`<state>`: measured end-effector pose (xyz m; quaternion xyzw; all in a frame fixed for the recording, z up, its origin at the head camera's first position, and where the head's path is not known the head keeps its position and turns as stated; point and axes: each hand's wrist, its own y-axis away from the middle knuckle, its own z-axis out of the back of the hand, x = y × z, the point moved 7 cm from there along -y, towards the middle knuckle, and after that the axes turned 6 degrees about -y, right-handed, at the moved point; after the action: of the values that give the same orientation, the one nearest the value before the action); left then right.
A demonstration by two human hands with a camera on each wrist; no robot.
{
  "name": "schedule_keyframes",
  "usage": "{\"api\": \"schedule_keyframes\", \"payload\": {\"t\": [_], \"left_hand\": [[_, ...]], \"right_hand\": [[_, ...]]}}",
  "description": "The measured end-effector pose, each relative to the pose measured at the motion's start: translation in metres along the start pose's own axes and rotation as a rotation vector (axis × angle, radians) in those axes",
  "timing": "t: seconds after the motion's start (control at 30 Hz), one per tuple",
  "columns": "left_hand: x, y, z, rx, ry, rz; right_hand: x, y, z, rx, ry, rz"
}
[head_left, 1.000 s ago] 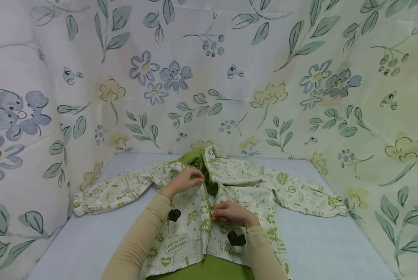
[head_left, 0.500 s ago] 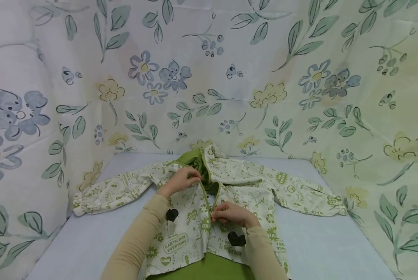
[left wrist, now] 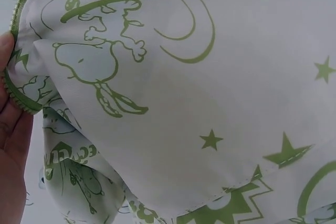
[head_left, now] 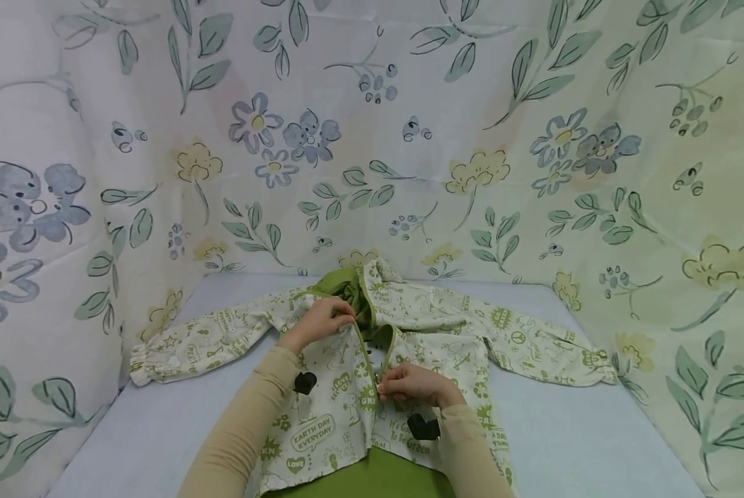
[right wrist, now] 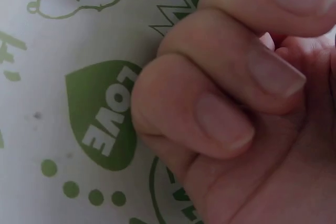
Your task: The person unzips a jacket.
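Observation:
A white jacket [head_left: 322, 422] with green print and a green lining lies spread face up, its front zip [head_left: 362, 346] parted at the top. My left hand [head_left: 322, 321] pinches the zip edge on the left front near the neck; the left wrist view shows the green zip teeth [left wrist: 21, 100] beside the fingers. Lower down, my right hand [head_left: 416, 384] pinches the small zip pull [head_left: 378, 379], which its fingers mostly cover. In the right wrist view those fingers [right wrist: 194, 103] are curled against the printed fabric, and the pull is out of sight.
The jacket's sleeves [head_left: 203, 342] stretch out to both sides on the pale table [head_left: 571, 429]. A green cloth area [head_left: 372, 477] shows below the hem. Floral curtains [head_left: 372, 138] stand behind and beside the table. Dark heart-shaped pieces sit by each wrist.
My right hand has moved slightly down with the zip pull, and the parted zip reaches a little lower. The left hand has shifted slightly left with its zip edge.

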<state>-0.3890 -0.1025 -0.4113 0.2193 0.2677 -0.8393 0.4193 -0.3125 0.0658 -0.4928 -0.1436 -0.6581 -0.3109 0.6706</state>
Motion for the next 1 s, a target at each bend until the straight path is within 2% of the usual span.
{"api": "schedule_keyframes", "payload": {"t": [0.2, 0.37, 0.7, 0.87, 1.0], "left_hand": [[0.0001, 0.0011, 0.0009, -0.014, -0.005, 0.007], [0.0037, 0.0018, 0.0026, -0.036, -0.015, 0.039], [0.0033, 0.0031, 0.0042, -0.031, -0.008, 0.083], [0.0059, 0.0037, 0.0050, -0.032, 0.003, 0.111], [0.0085, 0.0031, 0.0065, -0.050, -0.010, 0.109]], "right_hand": [[-0.0003, 0.0007, -0.0007, -0.002, 0.009, -0.010], [0.0010, 0.0018, -0.0014, -0.003, 0.026, -0.017], [0.0047, 0.0046, -0.0050, 0.005, 0.025, 0.014], [0.0035, 0.0059, -0.0055, 0.005, 0.023, 0.002], [0.0016, 0.0062, -0.0040, -0.003, 0.032, -0.004]]}}
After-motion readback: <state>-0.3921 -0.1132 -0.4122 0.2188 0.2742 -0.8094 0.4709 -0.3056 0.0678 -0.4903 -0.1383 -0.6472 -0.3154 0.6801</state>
